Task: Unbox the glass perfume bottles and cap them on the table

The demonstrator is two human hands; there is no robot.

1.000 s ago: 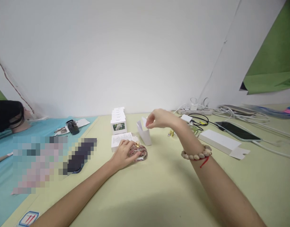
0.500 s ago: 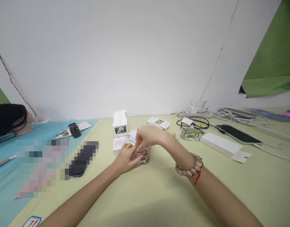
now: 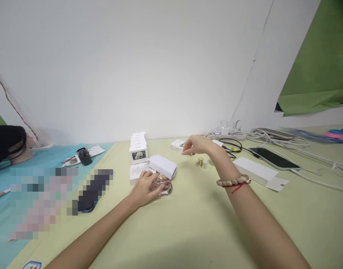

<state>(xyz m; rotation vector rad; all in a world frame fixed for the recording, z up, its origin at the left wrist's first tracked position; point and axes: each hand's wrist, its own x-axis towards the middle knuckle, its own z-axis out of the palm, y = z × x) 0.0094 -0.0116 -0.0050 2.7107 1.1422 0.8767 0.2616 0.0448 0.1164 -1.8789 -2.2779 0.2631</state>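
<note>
My left hand (image 3: 145, 188) is closed around a clear glass perfume bottle (image 3: 167, 189) on the table, with the bottle's gold neck (image 3: 160, 177) showing above the fingers. My right hand (image 3: 198, 145) is raised over the table, its fingertips pinched together and pointing left; whether anything is between them I cannot make out. Below it stand a gold cap (image 3: 200, 161) and a small silvery piece (image 3: 205, 164). Behind the left hand lie an open white carton (image 3: 163, 166) and a white printed box (image 3: 137, 172).
White flower-picture boxes (image 3: 139, 155) stand in a row toward the wall. A white box (image 3: 177, 145) lies behind my right hand. To the right are a long white carton (image 3: 253, 171), a phone (image 3: 274, 158) and cables. A dark jar (image 3: 84, 157) is at left, near a person's head.
My right hand has left the bottle's neck and moved right and up, over the gold cap. The bottle's gold neck is now uncovered. My left hand stays on the bottle.
</note>
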